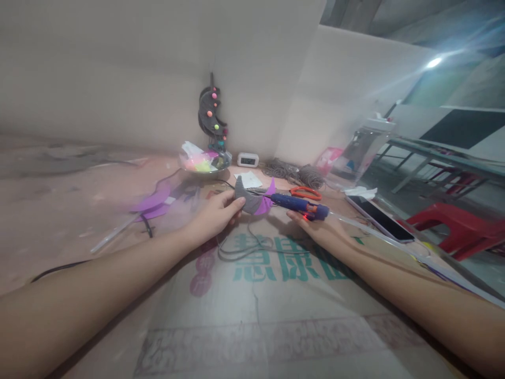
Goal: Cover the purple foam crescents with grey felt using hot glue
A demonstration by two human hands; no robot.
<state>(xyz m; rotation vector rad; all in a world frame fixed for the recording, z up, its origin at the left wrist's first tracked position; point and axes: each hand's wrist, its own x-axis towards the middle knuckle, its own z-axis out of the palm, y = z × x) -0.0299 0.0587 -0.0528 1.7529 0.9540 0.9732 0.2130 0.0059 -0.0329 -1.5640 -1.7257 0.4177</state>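
Note:
My left hand (pixel 221 215) pinches a crescent-shaped piece (pixel 251 201), part wrapped in grey cord and part bare purple. In my right hand (pixel 311 223) is a blue hot glue gun (pixel 294 202) with a red light glowing on it. Its nozzle points left and meets or nearly meets the purple end of the crescent; exact contact I cannot tell. A clear glue stick (pixel 355 225) trails out of the gun's back end. Loose grey cord (pixel 258 251) hangs below the crescent and lies in loops on the printed cardboard (pixel 252 310).
Behind the hands are orange-handled scissors (pixel 305 193), grey cord bundles (pixel 311 176), a small white clock (pixel 248 160) and a bowl (pixel 205 163) of colourful bits. Purple pieces (pixel 154 202) lie left. A phone (pixel 381 218) is at right. A decorated grey crescent (pixel 211 113) stands against the wall.

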